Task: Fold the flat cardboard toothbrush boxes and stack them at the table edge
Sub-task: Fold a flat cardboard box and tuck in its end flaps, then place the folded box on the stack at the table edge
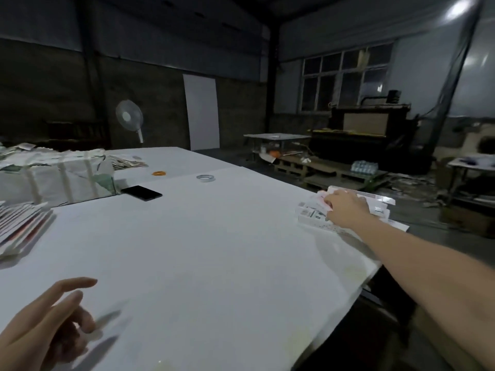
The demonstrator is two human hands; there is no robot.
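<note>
Right grip lies on box stack at desk 3 o'clock, curl unclear; left grip spread, empty; boxes likely light, crushable, best held by long edges.

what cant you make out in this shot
- Head view: the right hand covers the top of the folded box stack, so its grip and the count stay unclear.
- Flat box pile: cut off by the left edge.
- Left hand: blurred, cropped at the corner.
- Box print: too small to read.

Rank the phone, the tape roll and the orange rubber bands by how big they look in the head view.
1. Phone
2. Tape roll
3. Rubber bands

The last two look close in size, and both lie farther from the camera than the phone, so true sizes stay unsure.
</note>
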